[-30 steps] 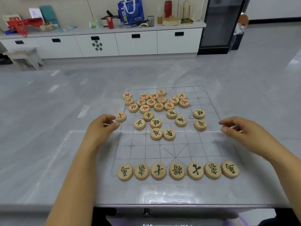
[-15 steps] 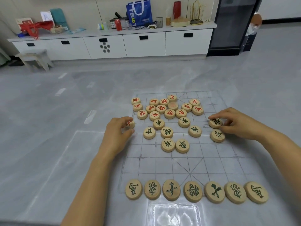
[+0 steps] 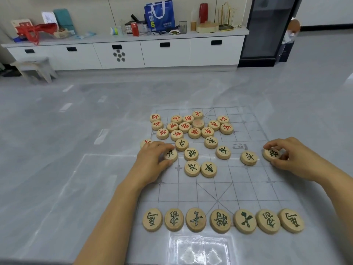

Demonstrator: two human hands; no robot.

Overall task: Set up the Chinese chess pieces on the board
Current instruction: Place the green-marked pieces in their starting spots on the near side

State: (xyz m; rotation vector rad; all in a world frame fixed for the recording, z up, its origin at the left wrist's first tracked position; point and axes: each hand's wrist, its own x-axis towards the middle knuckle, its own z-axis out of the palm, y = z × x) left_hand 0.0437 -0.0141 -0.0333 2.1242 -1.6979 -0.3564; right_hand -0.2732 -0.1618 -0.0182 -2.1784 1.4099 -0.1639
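Observation:
A clear chess board [image 3: 225,190] with grey grid lines lies on the grey table. Several round wooden pieces with green characters form a row [image 3: 221,220] along its near edge. Red-lettered pieces [image 3: 191,126] cluster at the far side, and loose green pieces [image 3: 208,169] lie in the middle. My left hand [image 3: 152,163] pinches a green piece [image 3: 170,154] at the board's left side. My right hand [image 3: 292,157] grips another green piece [image 3: 271,153] near the right edge. One red piece [image 3: 145,142] lies just beyond my left hand.
A clear plastic box [image 3: 198,251] sits at the table's near edge below the row. Across the floor stands a white cabinet [image 3: 133,52] with a blue bag, cans and clutter on top. A stool [image 3: 34,68] is at far left, a dark fridge [image 3: 267,29] at right.
My left hand left the red piece at the board's edge and closed on a green piece. My right hand took a green piece and carried it right, toward the board's edge.

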